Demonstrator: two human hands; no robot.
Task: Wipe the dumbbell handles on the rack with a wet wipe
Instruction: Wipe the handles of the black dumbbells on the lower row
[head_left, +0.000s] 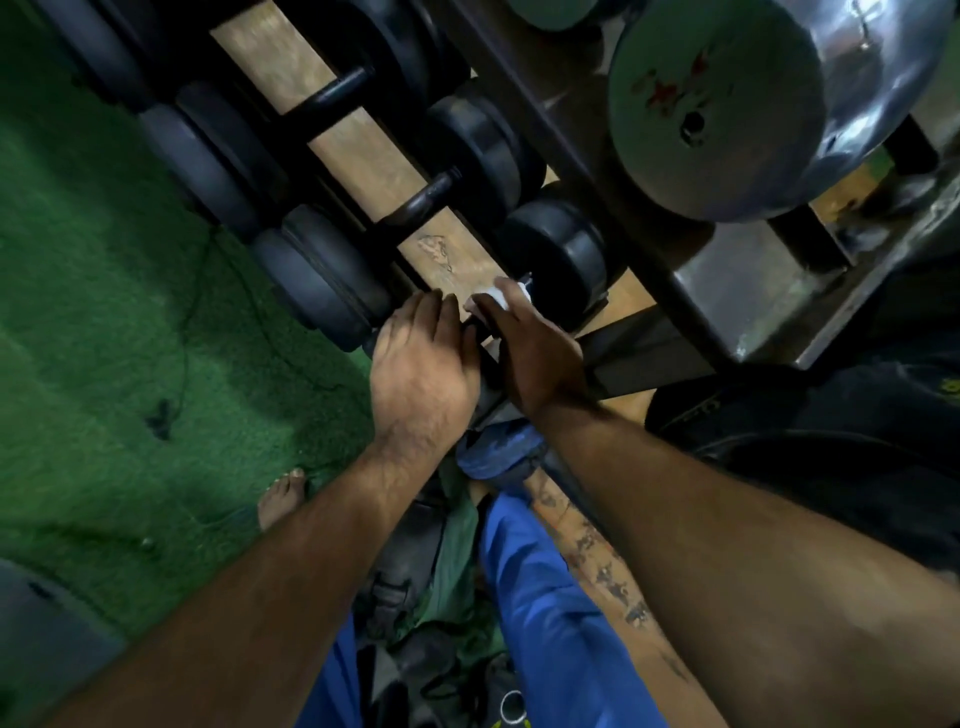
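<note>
Green turf flooring (104, 322) covers the whole left side, with a thin dark cord (192, 332) trailing across it. A bare foot (280, 499) sits on the turf near the bottom, next to blue pants (550, 613). Up top right there's a big shiny metal weight plate (727, 109).
</note>
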